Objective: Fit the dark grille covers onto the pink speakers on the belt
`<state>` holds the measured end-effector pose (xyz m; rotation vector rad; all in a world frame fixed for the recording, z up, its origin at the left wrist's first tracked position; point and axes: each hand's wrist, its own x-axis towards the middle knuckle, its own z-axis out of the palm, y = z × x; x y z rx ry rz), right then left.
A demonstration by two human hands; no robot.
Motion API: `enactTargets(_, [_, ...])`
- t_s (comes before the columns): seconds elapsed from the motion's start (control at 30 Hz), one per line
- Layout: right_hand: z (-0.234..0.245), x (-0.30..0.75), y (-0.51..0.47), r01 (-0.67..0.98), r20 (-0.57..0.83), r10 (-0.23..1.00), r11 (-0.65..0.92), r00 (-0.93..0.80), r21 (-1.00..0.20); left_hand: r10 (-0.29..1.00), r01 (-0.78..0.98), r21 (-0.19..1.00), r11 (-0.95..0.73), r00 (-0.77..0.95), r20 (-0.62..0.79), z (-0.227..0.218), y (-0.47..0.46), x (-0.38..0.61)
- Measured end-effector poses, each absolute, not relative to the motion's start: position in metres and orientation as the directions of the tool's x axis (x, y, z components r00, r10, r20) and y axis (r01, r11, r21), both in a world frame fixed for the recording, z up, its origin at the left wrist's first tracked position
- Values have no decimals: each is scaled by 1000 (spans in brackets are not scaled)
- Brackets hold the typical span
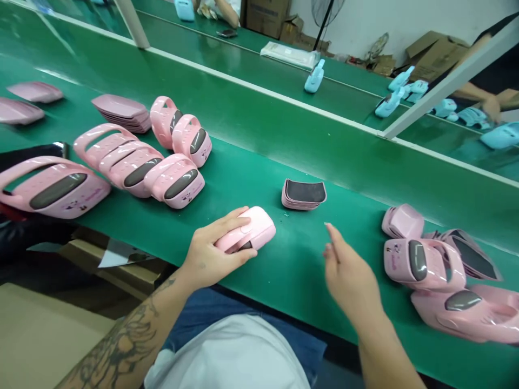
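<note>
My left hand [219, 246] is closed round a pink plastic housing with a loop handle [263, 227], held just over the green bench top. Its smooth, rounded end points away to the right, and a bit of dark window shows under my thumb. My right hand [351, 275] hovers over the bench with the index finger stretched forward and the others partly bent; I see nothing in it. Just beyond that fingertip lies a small stack of curved pink panels with dark faces [304, 194], apart from both hands.
Several pink housings with dark windows [176, 181] stand at the left, near stacked pink panels [124, 111]. More housings [424, 265] and panels [472, 251] lie at the right. A low green partition with a pale rail [263, 89] runs behind; light-blue housings [314, 78] and other people's arms are beyond it.
</note>
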<state>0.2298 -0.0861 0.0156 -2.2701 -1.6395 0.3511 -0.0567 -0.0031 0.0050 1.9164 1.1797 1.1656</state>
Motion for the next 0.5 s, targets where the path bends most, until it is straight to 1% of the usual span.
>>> enactTargets(0.03, [11,248,-81,884,-14,937,-333,348,-329,909,348,847,-401,264,322,7,1,-64])
enactTargets(0.07, [7,263,-77,886,-24,936,-341,352,-313,906,319,866,-385,309,289,8,5,-70])
enactTargets(0.13, [5,276,-72,880,-34,957,-279,288,-384,884,277,882,-381,389,260,9,10,-78])
enactTargets(0.2, [11,270,-72,857,-11,989,-132,145,-498,860,265,879,-397,441,256,10,12,-82])
enactTargets(0.23, [18,261,-73,844,18,998,-41,60,-535,854,270,875,-402,454,253,10,12,-83])
enactTargets(0.3, [37,240,-74,828,96,990,143,-108,-542,855,286,872,-397,460,238,11,11,-84])
enactTargets(0.33, [47,230,-73,828,133,974,226,-184,-513,857,294,873,-390,462,227,11,11,-84])
enactTargets(0.4, [64,212,-71,847,169,939,344,-301,-406,860,300,878,-373,467,206,12,10,-83])
enactTargets(0.5, [80,196,-65,862,163,893,448,-419,-237,867,297,889,-350,462,187,13,9,-83])
